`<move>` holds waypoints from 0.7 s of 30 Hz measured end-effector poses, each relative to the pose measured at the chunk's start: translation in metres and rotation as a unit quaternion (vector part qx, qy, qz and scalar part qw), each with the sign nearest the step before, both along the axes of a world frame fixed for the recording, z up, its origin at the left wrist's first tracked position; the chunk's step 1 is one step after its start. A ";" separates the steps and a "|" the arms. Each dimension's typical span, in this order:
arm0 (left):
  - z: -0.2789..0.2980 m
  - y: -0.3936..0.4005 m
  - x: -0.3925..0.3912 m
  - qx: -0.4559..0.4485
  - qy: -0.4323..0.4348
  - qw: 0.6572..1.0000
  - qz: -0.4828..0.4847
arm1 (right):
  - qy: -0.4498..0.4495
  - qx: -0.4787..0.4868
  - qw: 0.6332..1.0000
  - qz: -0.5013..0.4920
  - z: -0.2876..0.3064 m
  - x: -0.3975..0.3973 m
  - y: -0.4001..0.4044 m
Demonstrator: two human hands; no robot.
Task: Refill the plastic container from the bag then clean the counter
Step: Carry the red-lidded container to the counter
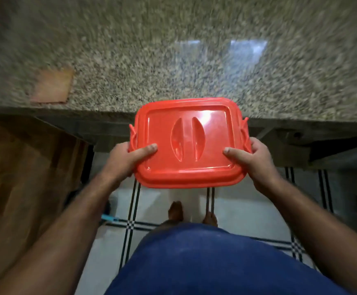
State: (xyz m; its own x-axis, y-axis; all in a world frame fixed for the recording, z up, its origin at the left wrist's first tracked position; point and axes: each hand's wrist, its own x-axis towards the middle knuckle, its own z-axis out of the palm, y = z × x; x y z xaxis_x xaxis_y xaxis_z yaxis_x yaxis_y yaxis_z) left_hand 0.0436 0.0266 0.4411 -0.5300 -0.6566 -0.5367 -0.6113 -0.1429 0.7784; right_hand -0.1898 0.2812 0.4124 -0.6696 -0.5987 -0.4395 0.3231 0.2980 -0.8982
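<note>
Item: red plastic container [189,143], rectangular, rounded corners, lid on, with two curved recesses moulded at the lid's centre and a clip latch showing at each short side. Position: held level in the air at the front edge of the counter [173,60], its far part over the stone, its near part over the floor.

Holding: left hand [128,159] closed on the near left corner, thumb flat on the lid, the other fingers hidden underneath. Right hand [250,160] closed on the near right corner in the same way, thumb on the lid.

Counter: speckled granite, blurred in the view, with a pale window glare right of centre and a flat orange-brown patch [53,86] at the left.

Below: white floor tiles [247,211] with black lines, two bare feet, blue garment [215,262] at the waist, a wooden panel [24,177] on the left.
</note>
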 end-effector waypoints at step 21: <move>0.103 -0.128 -0.178 -0.095 0.120 0.988 0.024 | 0.103 -0.092 0.985 -0.101 0.099 -0.155 -0.130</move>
